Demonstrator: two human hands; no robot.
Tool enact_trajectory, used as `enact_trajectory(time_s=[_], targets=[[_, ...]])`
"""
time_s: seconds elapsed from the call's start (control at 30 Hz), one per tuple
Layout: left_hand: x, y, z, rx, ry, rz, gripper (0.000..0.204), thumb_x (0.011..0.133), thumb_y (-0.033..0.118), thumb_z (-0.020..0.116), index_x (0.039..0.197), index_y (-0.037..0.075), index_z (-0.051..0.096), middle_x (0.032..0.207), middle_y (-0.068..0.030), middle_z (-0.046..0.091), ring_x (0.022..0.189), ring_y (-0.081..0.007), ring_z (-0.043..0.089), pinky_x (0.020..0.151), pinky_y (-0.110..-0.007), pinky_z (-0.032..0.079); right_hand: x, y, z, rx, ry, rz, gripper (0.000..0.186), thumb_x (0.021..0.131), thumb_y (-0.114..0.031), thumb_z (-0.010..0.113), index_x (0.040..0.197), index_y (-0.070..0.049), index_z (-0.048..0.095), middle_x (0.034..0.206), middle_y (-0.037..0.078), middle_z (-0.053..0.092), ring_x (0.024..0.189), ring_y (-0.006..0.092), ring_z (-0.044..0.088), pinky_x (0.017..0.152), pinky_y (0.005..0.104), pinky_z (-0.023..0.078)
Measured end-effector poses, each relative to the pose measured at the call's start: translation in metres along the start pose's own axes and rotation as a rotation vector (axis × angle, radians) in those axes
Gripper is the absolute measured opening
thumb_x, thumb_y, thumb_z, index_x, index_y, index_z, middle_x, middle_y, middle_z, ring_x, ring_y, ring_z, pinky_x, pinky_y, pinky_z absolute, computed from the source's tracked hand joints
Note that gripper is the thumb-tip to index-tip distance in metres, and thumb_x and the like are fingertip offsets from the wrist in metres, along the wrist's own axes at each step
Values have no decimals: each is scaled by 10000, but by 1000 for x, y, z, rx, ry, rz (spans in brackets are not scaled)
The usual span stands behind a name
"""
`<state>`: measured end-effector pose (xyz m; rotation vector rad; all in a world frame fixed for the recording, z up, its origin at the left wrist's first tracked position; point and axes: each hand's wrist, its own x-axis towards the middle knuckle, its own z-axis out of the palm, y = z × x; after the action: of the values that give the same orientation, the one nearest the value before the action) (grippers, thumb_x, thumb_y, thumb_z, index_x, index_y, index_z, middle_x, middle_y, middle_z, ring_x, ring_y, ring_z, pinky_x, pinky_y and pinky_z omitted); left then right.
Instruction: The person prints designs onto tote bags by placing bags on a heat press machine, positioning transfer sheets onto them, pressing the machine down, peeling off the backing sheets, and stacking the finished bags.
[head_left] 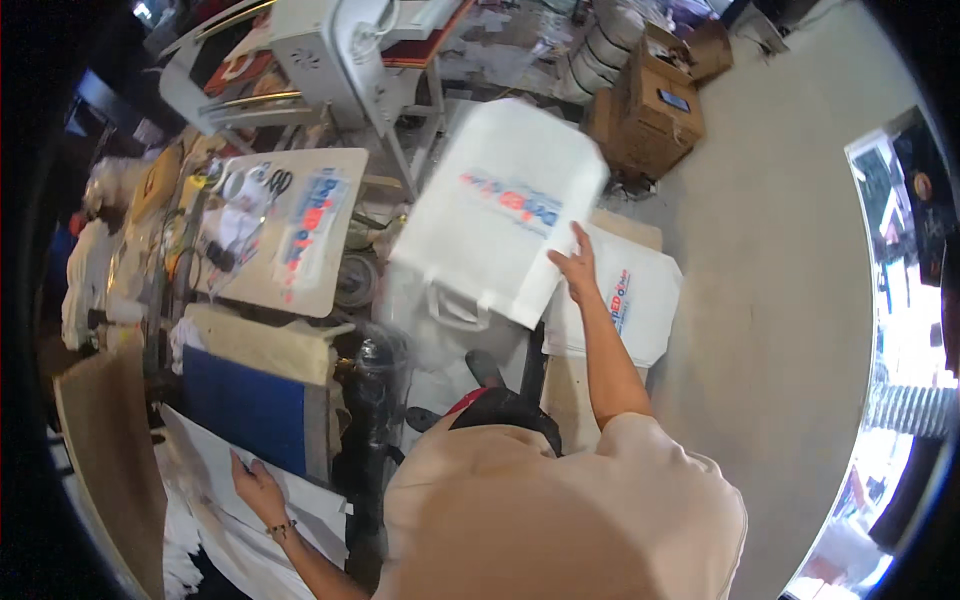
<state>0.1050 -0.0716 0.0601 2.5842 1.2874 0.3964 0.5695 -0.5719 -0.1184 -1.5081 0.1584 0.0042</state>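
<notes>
The right hand [574, 264], thumb and fingers parted, meets the edge of a white printed bag [480, 215] before the person, perhaps steadying it print-up; blur hides its grip. The left hand [257, 492] lies spread on white sheets [305, 503]. Stacked bags [648, 308] lie flat, likely for neatness. The open cardboard box [710, 52] holds small, unclear items.

The bag [480, 235] before you is white, printed in red and blue; the stacked bags [655, 280] on your right match. Near left, you have white sheets [205, 440] and a solid blue panel [243, 400]. Your shirt [560, 520] is plain beige.
</notes>
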Motion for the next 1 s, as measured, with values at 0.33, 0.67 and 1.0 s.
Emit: enact_trajectory(time_s=[0.33, 0.67, 1.0], targets=[[52, 8, 28, 136, -5, -31, 530, 843, 52, 560, 1350, -101, 533, 1102, -284, 641, 938, -386, 629, 868, -434, 488, -47, 154, -198, 93, 648, 513, 900, 794, 149, 683, 1533, -235, 342, 1099, 95, 634, 684, 174, 546, 517, 326, 423], [49, 4, 29, 138, 58, -77, 508, 864, 61, 513, 1334, -130, 528, 1054, -265, 688, 893, -373, 666, 864, -406, 511, -64, 208, -210, -183, 651, 1018, 773, 815, -181, 796, 1477, -163, 397, 1004, 135, 646, 737, 264, 606, 485, 401, 486], [-10, 13, 32, -121, 63, -257, 610, 922, 382, 673, 1332, -57, 565, 1244, -284, 613, 1176, -394, 601, 1021, -452, 466, 38, 142, 21, -811, -301, -377, 277, 836, -257, 683, 962, -17, 737, 843, 223, 692, 817, 422, 658, 787, 468, 529]])
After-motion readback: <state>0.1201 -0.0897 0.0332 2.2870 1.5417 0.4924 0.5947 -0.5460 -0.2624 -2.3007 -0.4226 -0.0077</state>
